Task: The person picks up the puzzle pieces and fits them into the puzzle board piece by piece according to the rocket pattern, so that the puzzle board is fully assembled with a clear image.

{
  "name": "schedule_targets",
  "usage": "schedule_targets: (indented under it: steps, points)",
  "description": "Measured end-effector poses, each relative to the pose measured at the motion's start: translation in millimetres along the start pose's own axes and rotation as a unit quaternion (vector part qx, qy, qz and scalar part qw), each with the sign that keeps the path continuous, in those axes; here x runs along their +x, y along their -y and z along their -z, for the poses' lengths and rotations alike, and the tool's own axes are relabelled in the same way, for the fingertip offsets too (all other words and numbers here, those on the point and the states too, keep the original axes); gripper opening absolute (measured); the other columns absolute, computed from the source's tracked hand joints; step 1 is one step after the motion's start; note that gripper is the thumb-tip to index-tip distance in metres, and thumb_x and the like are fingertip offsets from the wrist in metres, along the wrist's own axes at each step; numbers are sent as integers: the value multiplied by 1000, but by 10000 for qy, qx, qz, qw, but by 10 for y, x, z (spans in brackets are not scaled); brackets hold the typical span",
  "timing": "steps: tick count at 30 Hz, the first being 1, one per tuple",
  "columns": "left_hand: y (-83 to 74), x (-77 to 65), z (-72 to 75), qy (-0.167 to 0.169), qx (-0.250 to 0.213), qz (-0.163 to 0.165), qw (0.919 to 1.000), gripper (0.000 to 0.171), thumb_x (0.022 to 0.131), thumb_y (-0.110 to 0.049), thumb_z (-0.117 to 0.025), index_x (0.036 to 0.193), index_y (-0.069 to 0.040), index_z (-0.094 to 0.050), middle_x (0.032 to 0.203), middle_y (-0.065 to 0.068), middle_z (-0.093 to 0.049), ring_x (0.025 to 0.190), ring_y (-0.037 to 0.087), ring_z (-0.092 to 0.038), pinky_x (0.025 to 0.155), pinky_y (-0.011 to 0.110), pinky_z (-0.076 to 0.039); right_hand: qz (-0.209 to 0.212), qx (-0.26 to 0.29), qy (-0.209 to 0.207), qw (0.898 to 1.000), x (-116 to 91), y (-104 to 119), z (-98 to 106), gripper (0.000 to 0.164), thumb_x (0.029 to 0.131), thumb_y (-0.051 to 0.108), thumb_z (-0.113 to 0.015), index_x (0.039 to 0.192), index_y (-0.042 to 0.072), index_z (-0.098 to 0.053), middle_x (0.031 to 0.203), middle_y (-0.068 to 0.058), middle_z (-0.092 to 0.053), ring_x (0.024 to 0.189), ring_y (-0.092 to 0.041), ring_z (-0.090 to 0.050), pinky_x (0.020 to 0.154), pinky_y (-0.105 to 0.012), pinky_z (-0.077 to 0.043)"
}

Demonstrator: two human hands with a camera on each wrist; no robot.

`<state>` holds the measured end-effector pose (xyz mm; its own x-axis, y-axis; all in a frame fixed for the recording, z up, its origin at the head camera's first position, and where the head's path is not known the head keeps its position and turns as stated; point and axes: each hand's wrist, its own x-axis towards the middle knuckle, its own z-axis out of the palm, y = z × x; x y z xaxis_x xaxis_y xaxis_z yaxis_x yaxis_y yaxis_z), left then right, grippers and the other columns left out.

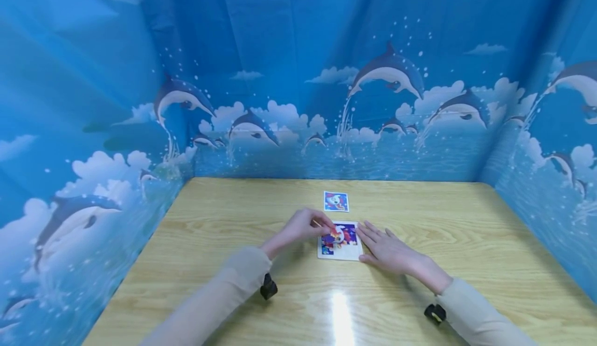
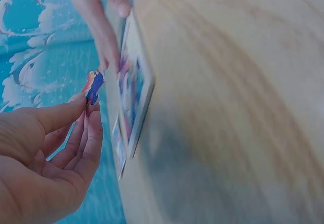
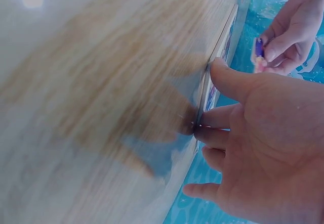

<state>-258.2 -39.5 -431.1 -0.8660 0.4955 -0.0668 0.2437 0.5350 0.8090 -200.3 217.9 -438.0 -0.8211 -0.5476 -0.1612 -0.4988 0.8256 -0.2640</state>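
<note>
My left hand [image 1: 305, 226] pinches a small jigsaw piece [image 2: 94, 85] between thumb and fingertips, raised over the left side of the puzzle board. Orange, pink and purple show on the piece. The puzzle board [image 1: 346, 253] lies flat on the table, partly filled with a colourful picture, its lower right area bare and white. Against the board's right edge rests my right hand [image 1: 389, 250], fingers spread and mostly straight, thumb at the lower corner. In the right wrist view its fingertips [image 3: 202, 133] touch the board's side.
Just beyond the board lies a small picture card [image 1: 336, 201] showing a white figure on blue. The wooden table [image 1: 224, 206] meets a blue dolphin-print curtain [image 1: 289, 76] at the back and both sides. Each wrist carries a small black device [image 1: 268, 287].
</note>
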Motion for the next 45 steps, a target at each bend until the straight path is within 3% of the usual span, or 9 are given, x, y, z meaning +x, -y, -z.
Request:
schedule_targets:
  steps: [8,15,21,30,45]
  points:
    - [0,69,-225,150,326,-236,9991,8,90,-11,-77,97,-14,-77,90,-5,-74,75,4,-63,71,19,-54,12,13,-22,10000,-4,-5,-5,71,104,40,-54,154,-5,-32,163,-25,-23,151,-46,-19,115,-72,-17]
    - [9,74,-319,176,755,-245,9967,8,89,-10,-77,94,-16,-77,91,-5,-75,77,3,-64,76,18,-53,19,56,-15,10000,-13,-7,-3,71,104,40,-53,154,-5,-31,163,-25,-22,151,-45,-18,116,-72,-17]
    - [30,87,-348,229,913,-514,9942,8,90,-9,-77,94,-16,-77,93,-3,-76,77,0,-65,77,15,-53,42,20,-54,10000,-19,4,5,71,104,40,-54,154,-5,-33,163,-25,-23,150,-45,-20,115,-72,-18]
    - [3,77,-359,289,1111,-426,9925,10,87,-10,-79,94,-16,-77,88,-7,-73,75,0,-62,73,14,-52,84,-9,-79,9999,-13,7,-1,69,104,38,-54,153,-6,-33,162,-26,-24,150,-46,-20,115,-72,-18]
    - [7,71,-356,200,1208,-608,9906,12,84,-11,-82,95,-12,-77,84,-6,-73,73,-1,-61,70,13,-52,100,41,-127,9999,-25,6,-3,68,105,36,-54,153,-6,-33,162,-27,-25,150,-46,-21,114,-73,-18]
